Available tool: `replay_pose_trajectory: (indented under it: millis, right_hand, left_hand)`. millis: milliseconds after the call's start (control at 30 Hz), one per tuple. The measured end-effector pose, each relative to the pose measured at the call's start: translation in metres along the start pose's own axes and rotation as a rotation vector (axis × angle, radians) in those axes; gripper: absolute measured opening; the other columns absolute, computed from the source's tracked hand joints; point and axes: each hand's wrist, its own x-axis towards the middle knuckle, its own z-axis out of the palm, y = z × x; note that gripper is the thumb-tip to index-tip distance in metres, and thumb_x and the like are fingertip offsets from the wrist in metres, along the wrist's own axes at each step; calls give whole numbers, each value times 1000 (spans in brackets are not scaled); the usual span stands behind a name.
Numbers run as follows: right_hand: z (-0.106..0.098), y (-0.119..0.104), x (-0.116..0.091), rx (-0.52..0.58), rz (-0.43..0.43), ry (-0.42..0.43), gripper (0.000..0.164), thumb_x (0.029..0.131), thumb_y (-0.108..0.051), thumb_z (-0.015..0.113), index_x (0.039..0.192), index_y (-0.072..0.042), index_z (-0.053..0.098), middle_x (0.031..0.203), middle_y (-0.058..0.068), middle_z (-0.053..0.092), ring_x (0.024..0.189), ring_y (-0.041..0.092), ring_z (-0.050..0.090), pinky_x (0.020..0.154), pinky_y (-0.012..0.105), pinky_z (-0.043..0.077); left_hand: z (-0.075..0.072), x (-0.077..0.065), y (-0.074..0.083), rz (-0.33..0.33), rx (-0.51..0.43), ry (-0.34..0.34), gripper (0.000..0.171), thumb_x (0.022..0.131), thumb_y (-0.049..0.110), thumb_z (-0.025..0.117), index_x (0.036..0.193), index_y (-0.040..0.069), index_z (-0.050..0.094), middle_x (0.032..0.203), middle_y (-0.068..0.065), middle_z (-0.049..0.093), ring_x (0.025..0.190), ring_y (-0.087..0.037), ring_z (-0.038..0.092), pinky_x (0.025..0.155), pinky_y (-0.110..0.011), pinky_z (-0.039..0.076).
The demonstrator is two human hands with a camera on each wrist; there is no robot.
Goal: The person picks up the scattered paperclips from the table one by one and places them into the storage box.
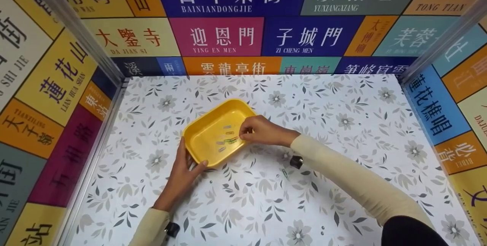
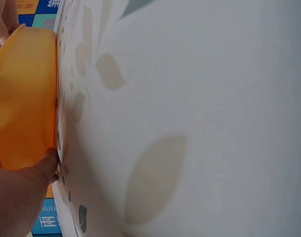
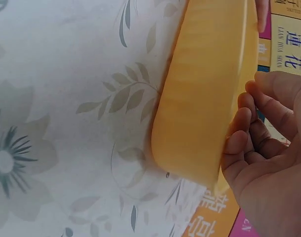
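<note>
A yellow plastic tray point(image 1: 201, 139) rests tilted askew on the table. Several paper clips point(image 1: 222, 149), silver and coloured, lie scattered on its floor. My left hand point(image 1: 184, 170) grips the tray's near left corner, thumb on the near side and fingers along the left wall. In the left wrist view the thumb point(image 2: 46, 163) lies low against the wall. Over the right rim reaches my right hand point(image 1: 262, 130), its fingertips just beside the clips. The right wrist view shows those fingers point(image 3: 244, 118) curled, thumb and index meeting; no clip is visible between them.
One green paper clip point(image 1: 285, 173) lies on the floral tablecloth point(image 1: 335, 208), right of the tray. Panels with large printed characters point(image 1: 224, 35) stand along the back and both sides. Small black cameras point(image 1: 296, 161) sit at both wrists.
</note>
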Motion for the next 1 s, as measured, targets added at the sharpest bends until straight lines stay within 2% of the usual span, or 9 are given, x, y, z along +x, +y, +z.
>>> replay_pose_trajectory:
  millis: [233,467,700,867,1000]
  right_hand:
    - [-8,-2,-21,33,13,67,6,100,-7,79,101,-2,83,98,6,74,88,16,63,80,30,54]
    - [-11,-3,-42,52,31,95,7,100,-9,82,104,-3,83,103,3,76,92,17,63,85,37,55]
    - [-15,4,-66,44,37,142,7,102,-10,80,106,-11,85,101,0,75,83,16,59,72,26,49]
    - [-14,13,-86,38,73,182,7,105,-16,78,104,-16,85,96,-2,73,80,15,58,70,25,48]
    - [-11,20,-99,47,68,221,7,104,-13,78,103,-15,85,93,-2,72,80,14,58,70,24,48]
  left_hand:
    - [-1,1,0,44,-12,-16,116,103,23,81,178,25,-8,186,-5,4,167,-31,27,131,-36,31]
    - [-3,-1,-1,31,-14,-7,117,102,26,82,179,25,-6,186,-1,2,167,-28,27,130,-32,30]
    - [-1,-1,0,13,-14,-9,117,102,28,82,179,28,-6,185,0,2,167,-28,27,133,-39,29]
    - [0,0,1,18,-17,-9,117,102,28,83,179,29,-5,185,1,3,167,-28,26,132,-37,30]
    - [-1,0,0,29,-10,-16,116,103,28,82,179,27,-6,185,-3,2,167,-30,26,131,-36,30]
